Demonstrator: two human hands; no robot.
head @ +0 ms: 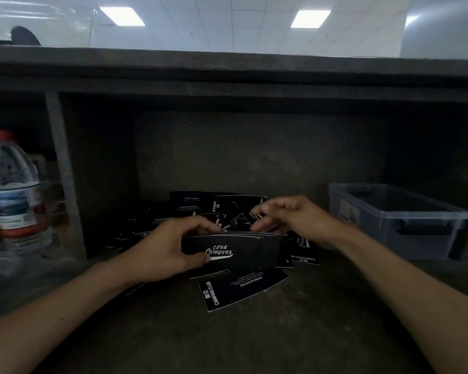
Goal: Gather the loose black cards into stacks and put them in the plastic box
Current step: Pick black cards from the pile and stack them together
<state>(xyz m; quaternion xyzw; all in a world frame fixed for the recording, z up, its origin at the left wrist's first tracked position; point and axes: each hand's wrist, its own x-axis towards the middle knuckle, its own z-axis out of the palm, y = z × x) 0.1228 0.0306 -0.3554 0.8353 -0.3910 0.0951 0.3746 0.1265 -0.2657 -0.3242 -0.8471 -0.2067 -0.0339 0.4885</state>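
Several loose black cards (227, 209) with white print lie scattered on the dark shelf surface. My left hand (162, 249) grips a stack of black cards (243, 249) upright on its edge, thumb on the front "Club Camping" face. My right hand (289, 217) hovers just behind the stack's top edge with fingers curled; a card tip seems pinched between its fingertips, but the blur hides it. One card (241, 290) lies flat in front of the stack. The clear plastic box (389, 214) stands open at the right, away from both hands.
A water bottle (14, 193) with a red cap stands at the left behind a vertical divider (62, 171). A low shelf top (227, 74) overhangs the recess. The dark back wall (254, 155) lies close behind the cards.
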